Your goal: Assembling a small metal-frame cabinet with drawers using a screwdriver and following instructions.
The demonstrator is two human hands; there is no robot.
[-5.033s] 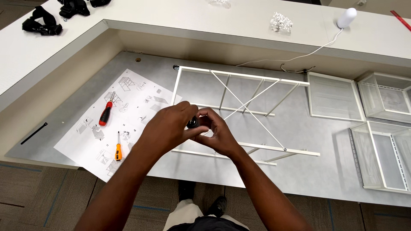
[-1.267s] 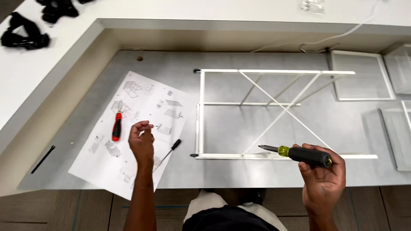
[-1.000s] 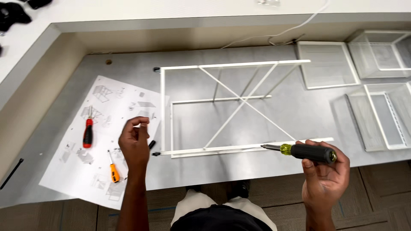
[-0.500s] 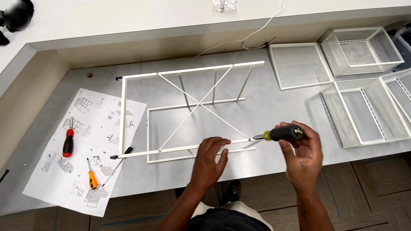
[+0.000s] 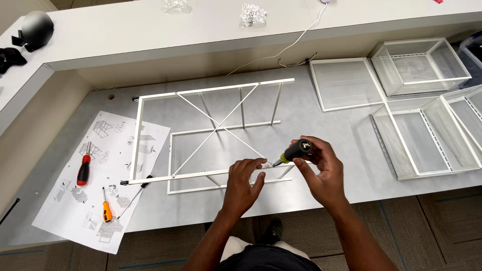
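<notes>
Baskets: three white wire-mesh baskets (image 5: 420,64), empty.
Right hand (image 5: 321,168): grips black-and-yellow screwdriver (image 5: 293,151).
Left hand (image 5: 242,184): fingers loosely on white metal frame (image 5: 150,178), desk centre.
Paper: two screwdrivers.

Both forearms reach forward from the bottom edge, converging. The left hand (image 5: 242,186) lies palm down, fingers spread and slightly curled, fingertips forward. The right hand (image 5: 321,169) is raised just beside it, fingers curled in a closed grip, thumb on top.
</notes>
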